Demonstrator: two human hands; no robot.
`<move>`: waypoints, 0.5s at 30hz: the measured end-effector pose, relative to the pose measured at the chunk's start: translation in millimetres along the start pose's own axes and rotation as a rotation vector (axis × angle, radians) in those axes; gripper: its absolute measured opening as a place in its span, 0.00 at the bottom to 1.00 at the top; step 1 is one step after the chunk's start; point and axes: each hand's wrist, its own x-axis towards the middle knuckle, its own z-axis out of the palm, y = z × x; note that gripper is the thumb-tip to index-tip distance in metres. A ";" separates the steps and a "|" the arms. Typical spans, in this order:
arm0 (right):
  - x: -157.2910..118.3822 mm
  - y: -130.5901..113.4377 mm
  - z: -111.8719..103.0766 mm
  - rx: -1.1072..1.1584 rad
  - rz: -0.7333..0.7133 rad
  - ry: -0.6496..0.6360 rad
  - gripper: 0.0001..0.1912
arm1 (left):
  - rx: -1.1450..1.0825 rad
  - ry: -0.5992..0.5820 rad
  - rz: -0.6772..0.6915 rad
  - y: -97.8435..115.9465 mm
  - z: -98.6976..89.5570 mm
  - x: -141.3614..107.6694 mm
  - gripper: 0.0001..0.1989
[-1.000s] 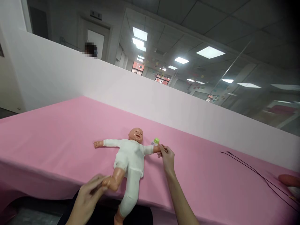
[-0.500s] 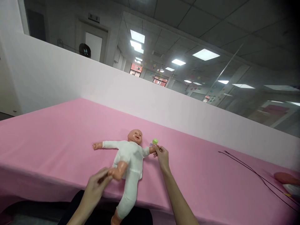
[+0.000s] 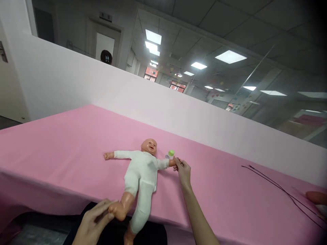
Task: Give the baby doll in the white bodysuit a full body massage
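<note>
A plastic baby doll in a white cloth suit lies on its back on the pink cloth. My left hand at the near table edge is shut on the doll's bare foot, lifting that leg. My right hand pinches the doll's outstretched plastic hand. Just beyond those fingers stands a small green-topped object with a white label, its exact kind unclear. The doll's other leg hangs over the near edge.
The pink cloth covers the table, backed by a white partition. A thin black cord lies at right, beside a reddish object at the frame edge. A person's head shows beyond the partition.
The doll's foot has swung back toward me and down, after rising and moving away from me half a second ago. My right hand still holds the doll's hand.
</note>
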 end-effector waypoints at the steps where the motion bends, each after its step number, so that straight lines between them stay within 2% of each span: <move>1: -7.7 -11.6 7.9 -0.021 -0.039 -0.062 0.27 | 0.013 0.001 0.037 11.3 2.6 16.5 0.19; 3: -28.0 -23.6 25.5 -0.086 -0.092 -0.227 0.25 | 0.020 0.034 0.079 26.1 11.9 52.1 0.19; 5: -50.4 -21.5 43.0 -0.181 -0.140 -0.386 0.23 | -0.028 0.062 0.093 28.2 26.3 88.3 0.21; 7: -67.3 -12.2 56.4 -0.267 -0.215 -0.433 0.21 | -0.129 0.042 0.073 20.5 41.8 119.0 0.25; 9: -71.7 -4.5 61.9 -0.298 -0.254 -0.409 0.20 | -0.225 0.012 0.035 11.0 52.3 136.5 0.28; 10: -68.1 -2.8 61.0 -0.284 -0.238 -0.395 0.21 | -0.251 0.005 0.021 8.0 53.9 138.2 0.29; 12: -50.4 -3.4 51.7 -0.214 -0.154 -0.361 0.23 | -0.234 0.008 0.018 7.5 48.2 126.2 0.27; 15: -11.2 -1.1 22.9 -0.097 -0.031 -0.181 0.28 | -0.102 0.014 0.032 12.1 21.3 75.7 0.23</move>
